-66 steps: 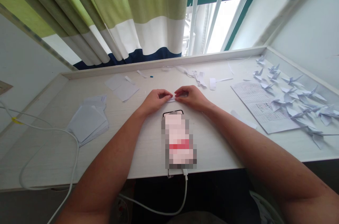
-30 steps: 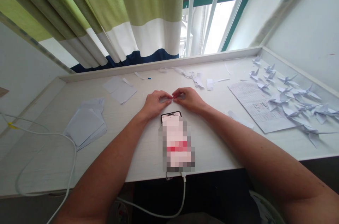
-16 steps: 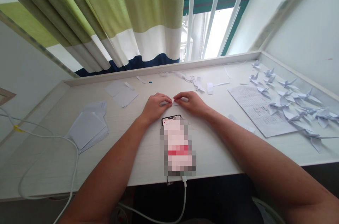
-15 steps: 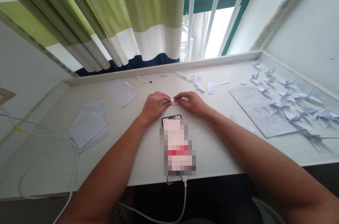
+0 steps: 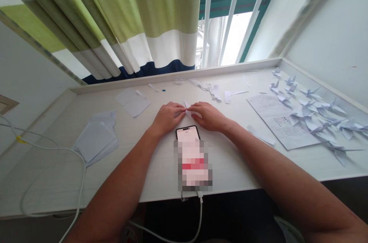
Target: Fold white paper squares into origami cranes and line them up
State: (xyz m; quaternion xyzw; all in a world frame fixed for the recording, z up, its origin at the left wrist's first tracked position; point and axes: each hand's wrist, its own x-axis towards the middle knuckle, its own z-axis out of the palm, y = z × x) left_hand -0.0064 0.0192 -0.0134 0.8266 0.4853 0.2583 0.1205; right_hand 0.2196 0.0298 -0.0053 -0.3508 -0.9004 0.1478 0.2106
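Note:
A small folded piece of white paper (image 5: 186, 104) sits between my hands at the middle of the desk, partly hidden by my fingers. My left hand (image 5: 169, 115) pinches it from the left side. From the right, my right hand (image 5: 207, 114) grips it too, and the fingertips of both hands meet over it. Just below my hands lies a phone (image 5: 188, 134), its screen lit and mostly blurred out.
Several folded paper cranes (image 5: 309, 92) stand at the right, some over a written sheet (image 5: 273, 118). Stacked paper (image 5: 96, 139) lies at the left, more sheets (image 5: 133, 103) behind it. Paper scraps (image 5: 214, 91) lie at the back. A white cable (image 5: 83, 181) crosses the left side.
The paper has turned; a narrow point of it now sticks up beyond my fingertips. My right hand's fingers have shifted slightly left. The view has moved a little.

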